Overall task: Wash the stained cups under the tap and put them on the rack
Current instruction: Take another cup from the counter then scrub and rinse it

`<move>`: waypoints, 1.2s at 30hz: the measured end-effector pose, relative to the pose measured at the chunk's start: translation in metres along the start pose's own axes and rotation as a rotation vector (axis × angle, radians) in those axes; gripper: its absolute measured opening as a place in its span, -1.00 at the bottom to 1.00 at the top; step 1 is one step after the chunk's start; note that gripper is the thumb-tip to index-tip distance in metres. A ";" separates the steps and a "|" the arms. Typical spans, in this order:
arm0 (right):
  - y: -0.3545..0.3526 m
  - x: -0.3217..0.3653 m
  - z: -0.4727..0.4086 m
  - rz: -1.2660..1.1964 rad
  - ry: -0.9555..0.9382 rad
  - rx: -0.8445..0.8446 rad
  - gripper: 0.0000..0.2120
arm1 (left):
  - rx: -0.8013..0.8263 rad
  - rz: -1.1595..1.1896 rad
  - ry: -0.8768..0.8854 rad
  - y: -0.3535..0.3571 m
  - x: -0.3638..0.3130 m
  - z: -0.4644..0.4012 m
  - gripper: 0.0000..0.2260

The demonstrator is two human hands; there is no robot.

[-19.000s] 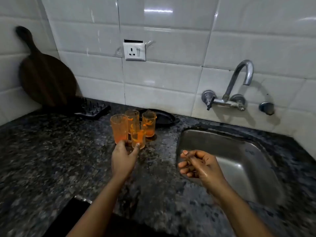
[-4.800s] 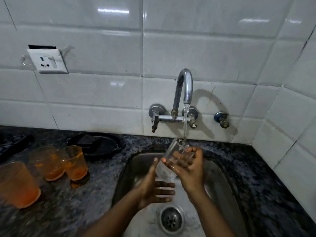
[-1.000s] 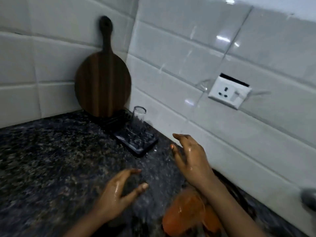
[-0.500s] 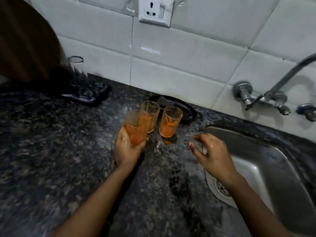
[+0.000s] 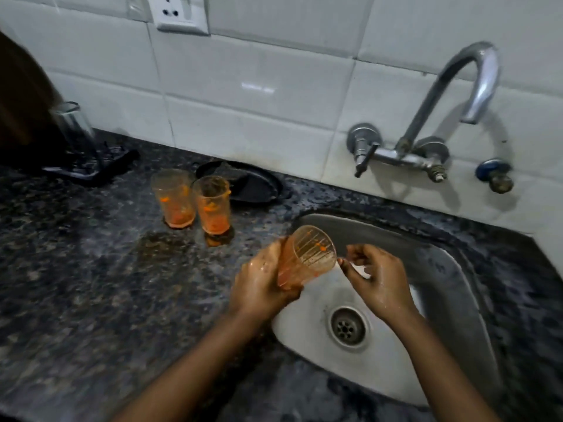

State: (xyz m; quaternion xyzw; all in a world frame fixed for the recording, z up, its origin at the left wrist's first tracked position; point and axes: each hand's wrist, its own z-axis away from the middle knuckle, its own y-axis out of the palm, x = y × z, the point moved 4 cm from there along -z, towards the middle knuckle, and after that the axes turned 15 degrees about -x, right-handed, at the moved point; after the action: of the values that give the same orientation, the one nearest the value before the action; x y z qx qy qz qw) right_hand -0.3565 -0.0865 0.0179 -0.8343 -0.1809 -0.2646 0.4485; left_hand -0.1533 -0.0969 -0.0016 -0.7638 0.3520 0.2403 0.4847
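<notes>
My left hand grips an orange-stained cup, tilted with its mouth toward the tap, over the left edge of the steel sink. My right hand hovers just right of the cup's rim, fingers loosely curled, holding nothing. Two more stained cups stand upright on the counter to the left. A clean clear cup stands on the black rack at the far left. The tap is on the wall above the sink, with no water running.
A dark granite counter surrounds the sink, wet near the cups. A black dish lies behind the cups by the wall. A wooden board leans at the far left. A wall socket sits above.
My left hand has lifted one stained cup off the counter and carried it right, over the sink's edge. My right hand has moved up beside the cup.
</notes>
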 end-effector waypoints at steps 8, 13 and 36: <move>-0.014 -0.019 -0.115 0.128 -0.046 -0.173 -0.40 | -0.078 0.116 -0.141 0.048 -0.044 -0.002 -0.36; 0.018 -0.002 -0.146 0.215 -0.027 -0.074 -0.27 | -0.124 0.134 -0.208 0.045 -0.042 -0.020 -0.33; -0.048 -0.061 -0.040 0.085 0.084 0.387 -0.38 | 0.311 0.283 -0.425 0.106 -0.059 -0.013 -0.34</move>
State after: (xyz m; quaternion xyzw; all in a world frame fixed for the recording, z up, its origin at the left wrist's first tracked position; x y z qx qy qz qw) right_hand -0.4421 -0.0986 0.0310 -0.7277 -0.1741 -0.2404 0.6184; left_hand -0.2725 -0.1203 -0.0150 -0.5565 0.3783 0.4030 0.6204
